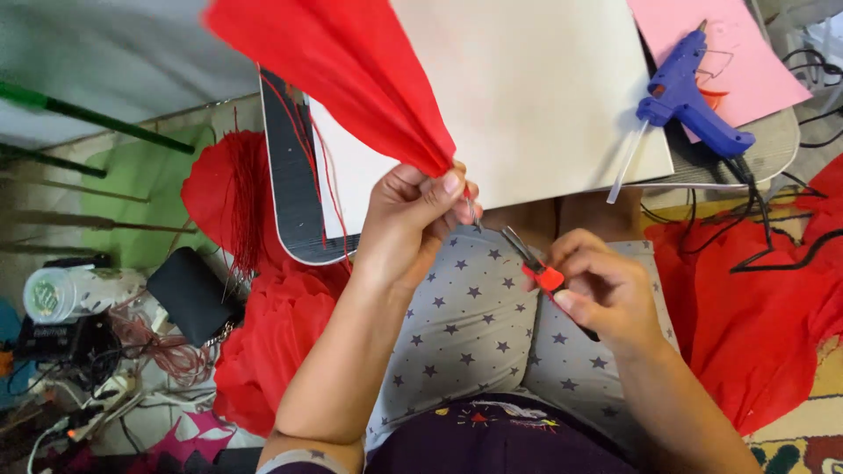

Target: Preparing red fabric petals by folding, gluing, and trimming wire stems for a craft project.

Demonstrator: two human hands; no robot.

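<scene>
Up near the middle, a fan of gathered red fabric [351, 70] is pinched at its narrow end by the left hand [413, 219], above the lap. Just to the right, small red-handled scissors [537, 268] are gripped by the right hand [606, 294], blades pointed toward the pinched end. Farther off, a blue glue gun [689, 105] is laid on a pale board [527, 88].

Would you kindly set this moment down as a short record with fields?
Left hand: pinches the gathered tip of a red paper fan, held up.
Right hand: holds small red-handled scissors, blades toward the pinched tip.
Board: pale, flat, behind the fan.
Glue gun: blue, lying at the board's right edge, clear stick at its rear.
Red fabric: heaped on the right.
</scene>
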